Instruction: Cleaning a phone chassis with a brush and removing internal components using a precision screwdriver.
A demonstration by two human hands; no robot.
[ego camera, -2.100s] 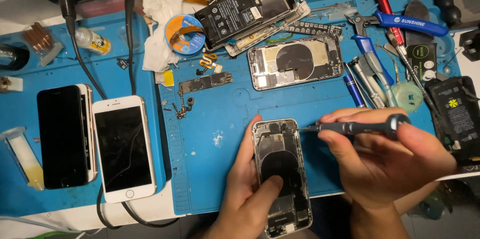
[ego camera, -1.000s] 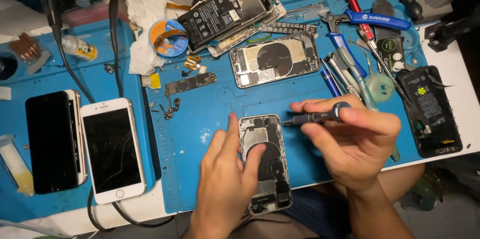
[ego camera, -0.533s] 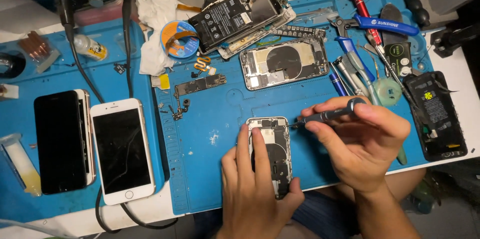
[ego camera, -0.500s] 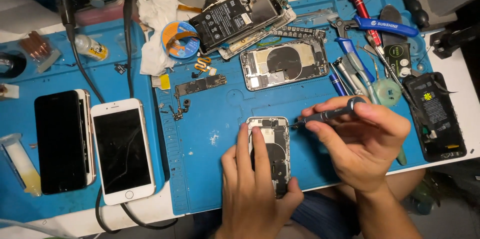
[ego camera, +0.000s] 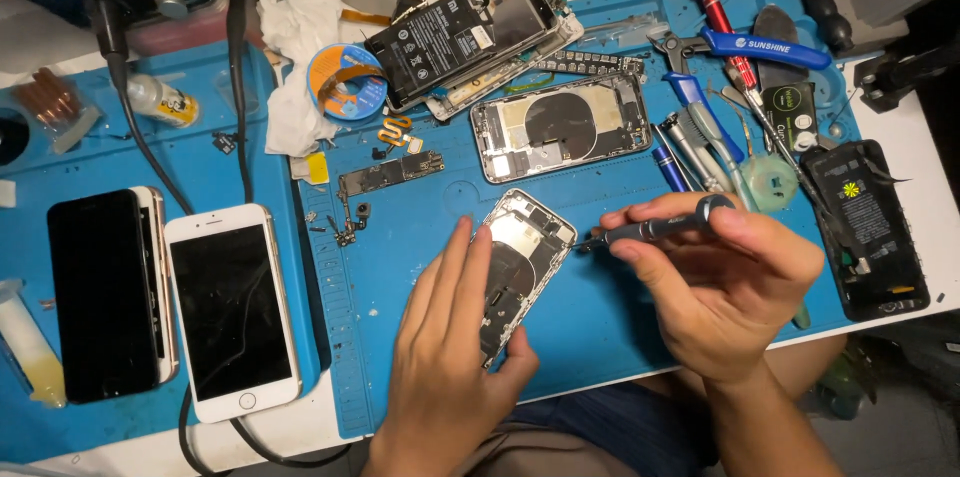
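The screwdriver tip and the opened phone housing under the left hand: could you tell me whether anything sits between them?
Nothing visible does. The screwdriver in the right hand points at the opened phone housing's upper right edge across bare blue mat; the left hand lies on its lower left.

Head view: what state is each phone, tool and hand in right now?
Opened silver phone housing: tilted on the blue mat, insides exposed.
Left hand: flat on that housing.
Right hand: gripping the dark screwdriver, tip at the housing's edge.
Second opened housing: untouched.
White phone: screen dark.
Black phone: screen dark.
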